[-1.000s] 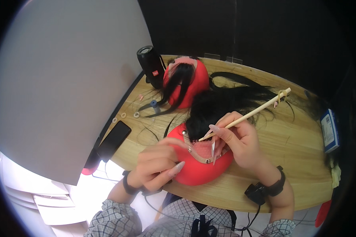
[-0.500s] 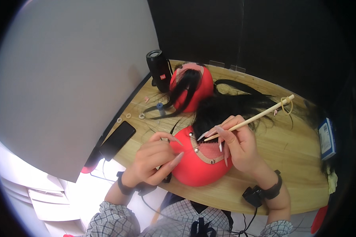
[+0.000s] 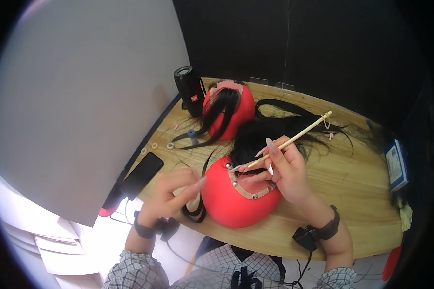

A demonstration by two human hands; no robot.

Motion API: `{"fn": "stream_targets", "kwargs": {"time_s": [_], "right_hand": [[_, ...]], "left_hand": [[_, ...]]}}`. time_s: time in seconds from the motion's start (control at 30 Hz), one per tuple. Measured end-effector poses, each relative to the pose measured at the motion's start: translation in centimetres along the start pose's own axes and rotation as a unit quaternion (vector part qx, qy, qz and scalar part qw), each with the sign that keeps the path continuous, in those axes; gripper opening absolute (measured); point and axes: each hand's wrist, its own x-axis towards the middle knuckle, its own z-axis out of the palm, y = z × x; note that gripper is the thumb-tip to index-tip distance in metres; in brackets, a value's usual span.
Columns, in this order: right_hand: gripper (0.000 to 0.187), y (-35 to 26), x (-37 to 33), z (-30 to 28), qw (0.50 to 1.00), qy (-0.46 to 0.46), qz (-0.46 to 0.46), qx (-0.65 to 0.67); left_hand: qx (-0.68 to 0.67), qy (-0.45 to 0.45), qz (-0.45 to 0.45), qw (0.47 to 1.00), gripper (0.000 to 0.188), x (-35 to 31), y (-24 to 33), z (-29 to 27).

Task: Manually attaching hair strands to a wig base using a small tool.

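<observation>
A red rounded head-shaped form point(image 3: 236, 209) stands at the table's near edge. Pinned to its top with round-headed pins is a patch of mesh point(image 3: 250, 185) with a beige border, and long black hair point(image 3: 255, 137) spreads from it toward the back. My right hand point(image 3: 290, 174) grips a slim wooden stick point(image 3: 299, 135) like a pen, its lower tip over the mesh and a rubber band near its upper end. My left hand point(image 3: 176, 192), blurred, is closed beside the form's left side, thumb and forefinger drawn together; any hair between them is too fine to make out.
Behind stands a second red form point(image 3: 241, 113) with mesh and black hair, beside a black cylindrical speaker point(image 3: 190, 91). A phone point(image 3: 143, 175), small rings point(image 3: 170, 146) and a blue spool point(image 3: 192, 137) lie at left. A blue-and-white box point(image 3: 396, 165) is at the right edge.
My left hand has drawn left and down, away from the mesh, its thumb and forefinger closing up. My right hand has shifted slightly, lifting the stick's tip. The view has moved a little.
</observation>
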Motion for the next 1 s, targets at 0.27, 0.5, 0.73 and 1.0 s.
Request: {"fn": "stream_targets", "kwargs": {"time_s": [0.27,0.5,0.73,1.0], "right_hand": [[0.018,-0.9,0.1,0.1,0.999,-0.022,-0.028,-0.003],[0.017,-1.9,0.1,0.5,0.993,-0.024,-0.103,-0.058],[0.017,-2.9,-0.3,1.2,0.979,-0.020,-0.127,-0.157],[0.018,-3.7,-0.2,2.1,0.990,-0.010,-0.117,-0.080]], "left_hand": [[-0.130,0.131,-0.211,0.960,0.026,-1.5,-0.8,-5.9],[-0.052,0.296,-0.168,0.939,0.031,-2.0,-2.5,-10.8],[-0.079,0.252,-0.031,0.964,0.030,1.3,-2.2,-6.9],[-0.222,-0.050,0.018,0.974,0.033,4.7,1.2,0.3]]}}
